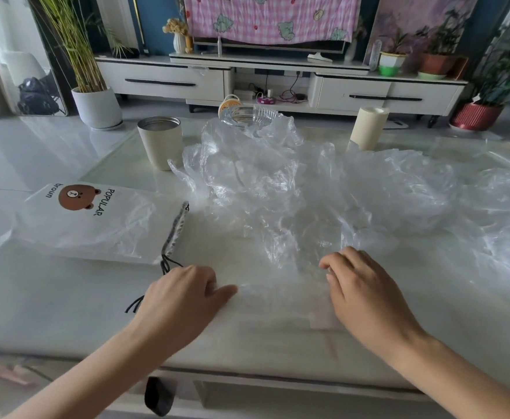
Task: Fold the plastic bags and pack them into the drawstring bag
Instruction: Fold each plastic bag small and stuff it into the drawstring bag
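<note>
A heap of crumpled clear plastic bags (317, 189) covers the middle and right of the white table (51, 316). One clear bag (275, 282) lies flattened at the table's near edge between my hands. My left hand (184, 294) rests on its left edge with curled fingers, thumb pointing right. My right hand (359, 285) presses on its right side, fingers bent onto the plastic. The white drawstring bag (96, 222), printed with a brown bear and "POPULAR", lies flat at the left. Its black cord (169, 261) trails toward my left hand.
A beige cup (160, 143) stands behind the drawstring bag. A clear glass dish (247, 116) and a cream cylinder (368, 128) stand at the table's far side. Beyond are a TV cabinet (278, 83) and potted plants.
</note>
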A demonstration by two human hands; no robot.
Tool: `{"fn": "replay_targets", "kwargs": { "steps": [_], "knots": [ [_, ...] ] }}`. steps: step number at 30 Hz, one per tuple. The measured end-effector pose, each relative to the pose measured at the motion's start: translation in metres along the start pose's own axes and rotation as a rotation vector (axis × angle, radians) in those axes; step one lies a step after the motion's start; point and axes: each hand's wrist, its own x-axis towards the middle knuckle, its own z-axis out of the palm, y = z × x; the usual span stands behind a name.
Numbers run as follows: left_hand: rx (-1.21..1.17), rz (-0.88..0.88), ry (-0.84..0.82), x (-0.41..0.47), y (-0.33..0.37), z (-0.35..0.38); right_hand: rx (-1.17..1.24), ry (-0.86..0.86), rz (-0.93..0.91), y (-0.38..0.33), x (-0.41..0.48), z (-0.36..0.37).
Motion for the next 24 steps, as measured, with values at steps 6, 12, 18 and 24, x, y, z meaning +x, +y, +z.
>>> {"fn": "replay_targets", "kwargs": {
  "steps": [6,12,18,24],
  "knots": [
    [-0.788,0.025,-0.505,-0.004,0.020,-0.045,1.074,-0.636,0.225,-0.025,0.025,-0.050],
    [-0.682,0.155,-0.556,0.003,0.035,-0.052,1.193,-0.917,0.262,-0.039,0.026,-0.058],
    [-0.889,-0.037,0.003,0.027,0.023,-0.042,1.242,-0.689,0.442,-0.025,0.017,-0.062],
    [-1.248,-0.161,-0.535,0.000,0.056,-0.015,1.313,-0.505,0.583,-0.021,0.010,-0.053]
  ]
}}
